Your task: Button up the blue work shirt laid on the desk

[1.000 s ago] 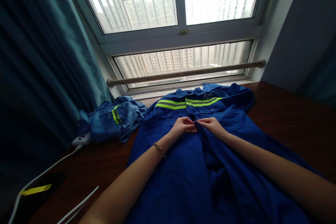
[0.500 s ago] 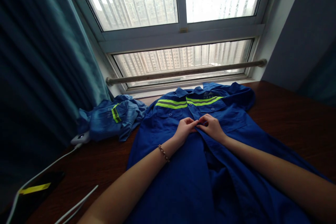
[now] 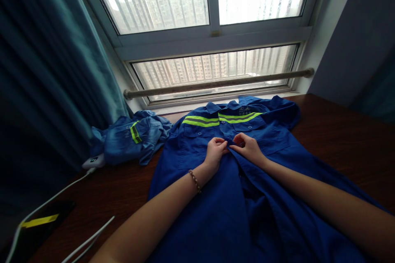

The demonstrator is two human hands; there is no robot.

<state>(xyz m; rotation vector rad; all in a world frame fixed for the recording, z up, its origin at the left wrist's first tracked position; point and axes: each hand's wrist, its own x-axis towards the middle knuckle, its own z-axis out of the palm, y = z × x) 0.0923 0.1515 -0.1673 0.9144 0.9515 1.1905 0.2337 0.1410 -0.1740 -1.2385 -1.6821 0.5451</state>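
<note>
Since the earlier frames, both hands have drawn a little nearer along the front of the blue work shirt (image 3: 216,197), and the left wrist with its bead bracelet (image 3: 195,181) has turned slightly. The shirt lies spread flat on the dark wooden tabletop (image 3: 339,139), collar toward the far window, yellow reflective stripes across the chest. On the left, the left hand (image 3: 213,153) has its grip pinched together on the shirt's front edge; just to its right, the right hand (image 3: 248,148) pinches the facing edge, fingertips nearly meeting. Whether a button sits between them is too small to tell. Far left, a crumpled second blue garment (image 3: 132,139) lies by the curtain. The shirt's hem and both elbows are cut off at the near edge.
</note>
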